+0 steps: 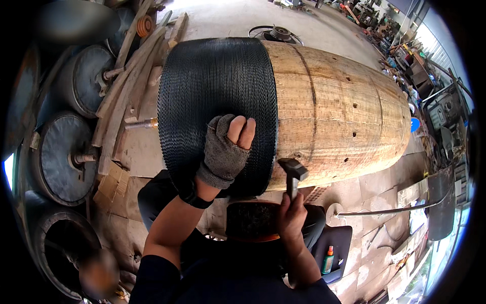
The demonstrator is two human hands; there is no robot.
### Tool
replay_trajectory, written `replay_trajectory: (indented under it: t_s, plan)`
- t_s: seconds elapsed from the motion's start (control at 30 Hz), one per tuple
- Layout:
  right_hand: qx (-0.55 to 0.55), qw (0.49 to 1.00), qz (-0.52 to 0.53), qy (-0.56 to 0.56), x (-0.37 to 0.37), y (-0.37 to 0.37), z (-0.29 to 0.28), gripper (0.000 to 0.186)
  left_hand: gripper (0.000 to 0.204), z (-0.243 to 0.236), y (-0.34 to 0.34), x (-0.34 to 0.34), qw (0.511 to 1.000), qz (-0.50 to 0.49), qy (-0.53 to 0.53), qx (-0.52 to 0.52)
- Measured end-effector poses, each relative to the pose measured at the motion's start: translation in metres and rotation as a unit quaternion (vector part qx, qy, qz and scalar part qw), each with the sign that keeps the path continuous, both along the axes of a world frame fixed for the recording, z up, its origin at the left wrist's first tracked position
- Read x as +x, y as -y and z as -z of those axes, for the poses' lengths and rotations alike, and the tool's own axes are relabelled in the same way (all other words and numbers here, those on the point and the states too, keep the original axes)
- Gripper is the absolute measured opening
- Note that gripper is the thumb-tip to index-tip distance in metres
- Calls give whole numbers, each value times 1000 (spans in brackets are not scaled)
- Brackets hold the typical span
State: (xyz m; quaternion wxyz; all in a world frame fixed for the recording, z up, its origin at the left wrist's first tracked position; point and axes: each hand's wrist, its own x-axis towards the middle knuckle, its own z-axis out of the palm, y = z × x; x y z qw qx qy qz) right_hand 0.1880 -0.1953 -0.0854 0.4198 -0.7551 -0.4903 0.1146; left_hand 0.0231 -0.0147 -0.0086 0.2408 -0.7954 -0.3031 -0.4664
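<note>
A large wooden roller (339, 101), slightly barrel-shaped with dark holes, lies across in front of me. Its left part is wrapped in a black finely ridged sleeve (217, 71). My left hand (228, 144), in a grey glove that leaves fingertips bare, rests on the sleeve near its right edge. Its fingers are bent together, and anything between them is hidden. My right hand (292, 215) is closed around the handle of a hammer (293, 172). The hammer head is up, close to the near side of the bare wood, just right of the sleeve's edge.
Between my knees sits a dark container (253, 219) with small dark bits. A small green bottle with an orange cap (328, 259) lies on a dark seat at right. Long timbers (129, 91) and metal-ended drums (68, 157) line the left. Clutter (422, 71) fills the far right.
</note>
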Motion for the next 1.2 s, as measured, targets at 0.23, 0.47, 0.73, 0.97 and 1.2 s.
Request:
replay_trajectory:
  t_s: [0.23,0.47,0.73,0.97,1.2]
  plan:
    - [202,976,-74,31,10,16,-17,16,44,-6,-5,2,1000,-17,-3,4]
    - [67,998,2,4,17,19,26,21,40,-19,-10,7,998,-52,-25,4]
    - [61,997,-7,-54,17,43,36,20,46,11,69,36,985,126,52,-107]
    - [57,996,-25,-67,17,48,12,25,48,60,78,42,943,184,88,-262]
    - [61,995,-34,-77,14,43,11,25,50,40,75,41,943,191,96,-255]
